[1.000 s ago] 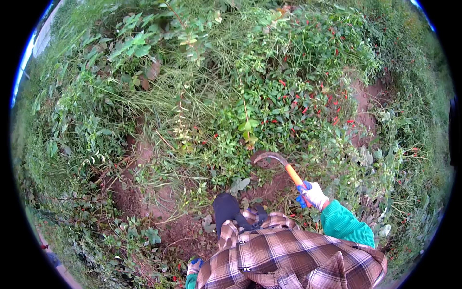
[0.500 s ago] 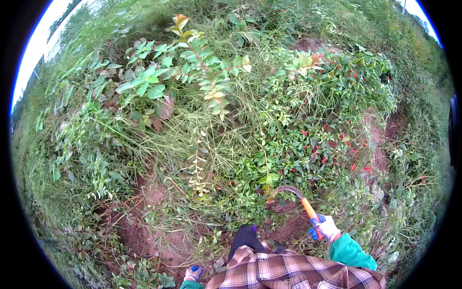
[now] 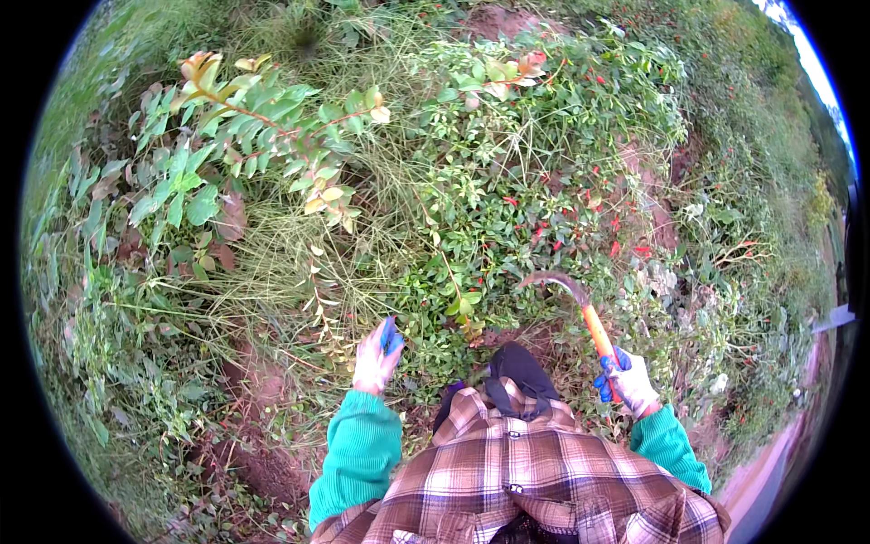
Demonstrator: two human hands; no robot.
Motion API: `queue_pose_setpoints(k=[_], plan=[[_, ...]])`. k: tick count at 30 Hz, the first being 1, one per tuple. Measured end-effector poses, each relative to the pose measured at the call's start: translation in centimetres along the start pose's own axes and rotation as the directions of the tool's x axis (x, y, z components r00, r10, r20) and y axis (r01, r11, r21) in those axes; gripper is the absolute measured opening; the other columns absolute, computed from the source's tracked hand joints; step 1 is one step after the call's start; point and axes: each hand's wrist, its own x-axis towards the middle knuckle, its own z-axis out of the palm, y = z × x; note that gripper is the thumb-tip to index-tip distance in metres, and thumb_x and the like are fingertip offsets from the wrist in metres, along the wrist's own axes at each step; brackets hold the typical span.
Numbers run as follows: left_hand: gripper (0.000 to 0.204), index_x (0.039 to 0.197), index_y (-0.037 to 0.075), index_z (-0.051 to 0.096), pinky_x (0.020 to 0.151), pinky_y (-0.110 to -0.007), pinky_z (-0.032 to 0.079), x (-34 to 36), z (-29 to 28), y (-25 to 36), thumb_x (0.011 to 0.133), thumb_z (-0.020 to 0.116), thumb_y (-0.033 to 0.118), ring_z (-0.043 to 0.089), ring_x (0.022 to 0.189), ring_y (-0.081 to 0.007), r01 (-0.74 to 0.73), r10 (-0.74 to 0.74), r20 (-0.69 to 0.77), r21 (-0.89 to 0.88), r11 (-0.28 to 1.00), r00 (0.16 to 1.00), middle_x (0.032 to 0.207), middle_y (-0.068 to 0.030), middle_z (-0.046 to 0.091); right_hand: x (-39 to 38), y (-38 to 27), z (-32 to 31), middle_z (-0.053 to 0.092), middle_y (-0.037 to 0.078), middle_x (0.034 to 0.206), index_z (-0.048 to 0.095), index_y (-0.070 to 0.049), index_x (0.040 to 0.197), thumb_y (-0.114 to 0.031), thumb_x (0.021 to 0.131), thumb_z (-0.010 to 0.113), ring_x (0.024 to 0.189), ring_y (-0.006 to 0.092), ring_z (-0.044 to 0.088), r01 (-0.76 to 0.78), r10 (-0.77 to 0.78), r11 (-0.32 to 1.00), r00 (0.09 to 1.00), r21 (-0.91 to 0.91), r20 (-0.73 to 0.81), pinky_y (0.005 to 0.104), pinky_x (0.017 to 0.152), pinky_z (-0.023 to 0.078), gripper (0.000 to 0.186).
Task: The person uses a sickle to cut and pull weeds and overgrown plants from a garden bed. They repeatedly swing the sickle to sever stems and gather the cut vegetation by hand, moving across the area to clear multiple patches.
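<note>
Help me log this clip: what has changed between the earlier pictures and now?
The left hand moved forward, toward the plants. The sickle shifted right, away from the yellow-green sprig. Nothing visibly taken or let go. The right hand still grips the sickle.

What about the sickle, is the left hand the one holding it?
No, the right hand grips the sickle by its orange handle.

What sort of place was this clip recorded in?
Outdoors, probably an overgrown crop plot or field, though I can't be sure: low leafy plants with small red fruits, long grass tangled nearby, and patches of bare reddish soil.
</note>
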Motion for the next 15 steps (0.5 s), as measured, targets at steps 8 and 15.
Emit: queue_pose_setpoints(k=[8, 15], plan=[[0.056, 0.118, 0.005, 0.044, 0.085, -0.037, 0.04, 10.9, -2.4, 12.9, 0.066, 0.063, 0.013, 0.054, 0.092, -0.03, -0.412, 0.421, -0.101, 0.1, 0.906, 0.901, 0.103, -0.0135, 0.057, 6.2, -0.6, 3.0, 0.052, 0.004, 0.056, 0.052, -0.005, 0.094, -0.017, 0.083, 0.054, 0.038, 0.0114, 0.046, -0.024, 0.025, 1.0, 0.996, -0.013, 0.085, 0.0256, 0.035, 0.036, 0.016], [0.056, 0.122, 0.002, 0.042, 0.079, -0.026, 0.045, 1.9, 1.9, 2.8, 0.07, 0.063, 0.007, 0.056, 0.087, -0.0139, 0.388, -0.346, 0.18, -0.341, 0.856, 0.921, 0.1, -0.0077, 0.058, 23.6, -2.6, 15.2, 0.058, 0.018, 0.072, 0.049, -0.005, 0.098, -0.031, 0.081, 0.048, 0.068, 0.0346, 0.057, 0.346, -0.331, 0.717, 0.933, -0.605, 0.142, 0.0427, 0.061, 0.045, 0.031]])
